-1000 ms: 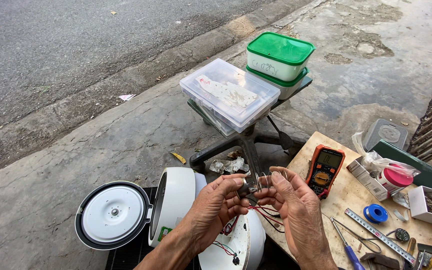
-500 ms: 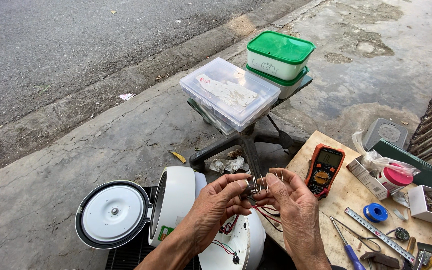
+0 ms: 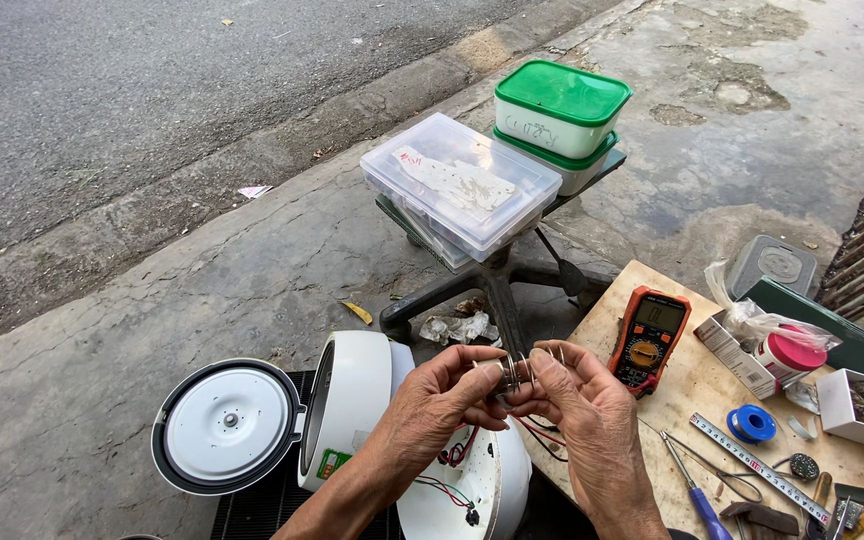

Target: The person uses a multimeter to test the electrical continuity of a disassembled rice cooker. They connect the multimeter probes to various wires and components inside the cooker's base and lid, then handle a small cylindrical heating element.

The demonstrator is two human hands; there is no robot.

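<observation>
While the white rice cooker is lying on its side below, the left hand and right hand are pinching one small metal part together, beside the table's left edge.

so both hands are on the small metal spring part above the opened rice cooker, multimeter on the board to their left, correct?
Not quite. In the head view the multimeter lies on the wooden board to the right of the hands, not the left. Left hand and right hand do pinch the metal part above the rice cooker.

Both forearms bare (no sleeves, gloves).
</observation>
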